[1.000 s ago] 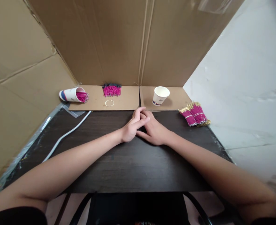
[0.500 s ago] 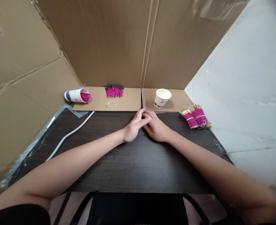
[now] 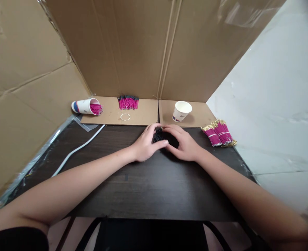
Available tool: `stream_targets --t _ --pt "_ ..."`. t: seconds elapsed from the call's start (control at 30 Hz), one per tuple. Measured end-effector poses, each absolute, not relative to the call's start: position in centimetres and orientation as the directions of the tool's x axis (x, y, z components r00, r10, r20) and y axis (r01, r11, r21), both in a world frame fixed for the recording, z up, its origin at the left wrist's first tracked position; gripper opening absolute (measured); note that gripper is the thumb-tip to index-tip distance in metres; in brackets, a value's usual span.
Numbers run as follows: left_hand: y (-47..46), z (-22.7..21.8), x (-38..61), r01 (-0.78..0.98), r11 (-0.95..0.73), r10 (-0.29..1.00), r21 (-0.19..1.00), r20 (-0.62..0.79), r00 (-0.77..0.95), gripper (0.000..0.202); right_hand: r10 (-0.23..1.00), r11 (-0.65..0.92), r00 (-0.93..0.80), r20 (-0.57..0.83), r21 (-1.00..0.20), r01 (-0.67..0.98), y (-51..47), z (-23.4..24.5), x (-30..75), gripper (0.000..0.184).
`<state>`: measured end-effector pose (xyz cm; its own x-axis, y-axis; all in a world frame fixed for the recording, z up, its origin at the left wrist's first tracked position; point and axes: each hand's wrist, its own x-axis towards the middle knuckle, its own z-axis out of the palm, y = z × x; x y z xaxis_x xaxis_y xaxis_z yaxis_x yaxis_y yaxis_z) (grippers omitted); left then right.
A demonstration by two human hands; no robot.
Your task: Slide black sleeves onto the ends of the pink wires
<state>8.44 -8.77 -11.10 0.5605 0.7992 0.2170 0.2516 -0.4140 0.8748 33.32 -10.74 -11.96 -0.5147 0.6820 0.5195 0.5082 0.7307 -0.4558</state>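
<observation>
On the dark table, my left hand [image 3: 147,143] and my right hand [image 3: 183,143] curve toward each other with fingers and thumbs spread, forming a loose ring. Inside it lies a small heap of tiny black pieces [image 3: 157,136], closer to my left hand; their exact kind is too small to make out. Both thumbs almost meet on the near side, and the fingertips come close together on the far side. Neither hand is closed around anything. Behind my right hand an upright white paper cup [image 3: 181,111] stands on a cardboard strip [image 3: 145,116].
A tipped paper cup [image 3: 83,106] holds magenta wires at the left. Beside it lie black-ended magenta wires [image 3: 128,103] and a pale rubber band [image 3: 125,117]. Banded magenta wire bundles [image 3: 219,133] rest at the right. A white cable [image 3: 77,149] crosses the left side; cardboard walls [image 3: 127,48] enclose the back.
My hands were pressed together with fingers overlapping. They have now parted and spread, showing the black pieces between them. The view has shifted slightly.
</observation>
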Motion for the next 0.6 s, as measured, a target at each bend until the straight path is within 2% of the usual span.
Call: stream_targets --t 0.07,0.17,0.27,0.43,0.6 --pt "-8.6 -11.1 8.0 0.348 -0.551 0.741 0.758 0.253 0.622 0.098 0.701 0.713 -0.512 0.497 -0.476 0.514 -10.4 -12.1 34.1 0.06" --pt "-8.4 -11.1 7.7 0.44 -0.654 0.672 0.615 0.207 0.711 0.127 0.705 0.708 -0.544 0.455 -0.491 0.507 -9.9 -12.5 34.6 0.071" --pt "-8.5 -11.1 7.9 0.492 -0.674 0.65 0.551 0.127 0.749 0.135 0.692 0.717 -0.59 0.416 -0.49 0.496 -9.8 -12.7 34.4 0.085" --pt "-8.5 -11.1 8.2 0.496 -0.692 0.624 0.525 0.089 0.776 0.125 0.672 0.725 -0.643 0.368 -0.502 0.471 -10.1 -12.6 33.7 0.103" --pt "-7.8 -10.6 7.4 0.44 -0.666 0.586 0.603 0.059 0.808 0.145 0.694 0.709 -0.619 0.368 -0.499 0.498 -10.4 -12.9 32.6 0.127"
